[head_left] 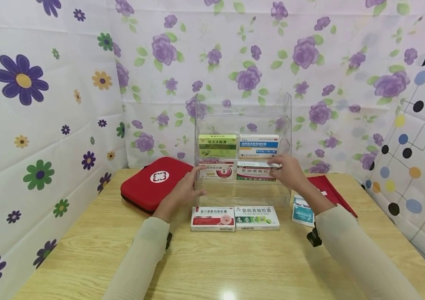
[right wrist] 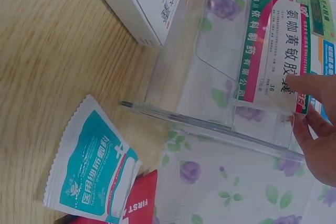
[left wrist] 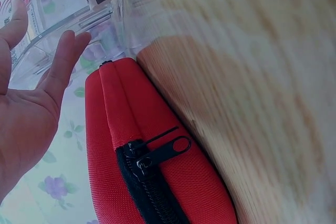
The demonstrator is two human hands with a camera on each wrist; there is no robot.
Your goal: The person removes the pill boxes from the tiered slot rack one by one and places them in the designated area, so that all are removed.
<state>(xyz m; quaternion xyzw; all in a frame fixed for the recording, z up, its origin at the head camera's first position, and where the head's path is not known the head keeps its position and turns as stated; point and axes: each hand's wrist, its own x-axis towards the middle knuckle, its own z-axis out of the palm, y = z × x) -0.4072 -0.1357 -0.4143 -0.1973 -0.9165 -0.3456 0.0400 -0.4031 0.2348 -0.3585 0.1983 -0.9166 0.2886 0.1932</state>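
A clear acrylic rack [head_left: 243, 118] stands at the back of the table with medicine boxes on two tiers. My right hand [head_left: 290, 171] pinches the right end of a white medicine box with red and green stripes [right wrist: 278, 51] on the lower tier. My left hand [head_left: 184, 191] is at the rack's left side, fingers extended, one fingertip at a white box with red rings [head_left: 217, 171]. Above them sit a green medicine box [head_left: 217, 146] and a blue-and-white one [head_left: 259, 146]. In front of the rack lie a red-and-white box [head_left: 213, 219] and a white-and-green box [head_left: 257, 218].
A red zipped first-aid case [head_left: 148, 183] lies left of the rack, close to my left hand. To the right are a teal-and-white packet [head_left: 303, 211] and a red pouch [head_left: 328, 193]. Flowered cloth [head_left: 212, 54] hangs behind the wooden table [head_left: 216, 262].
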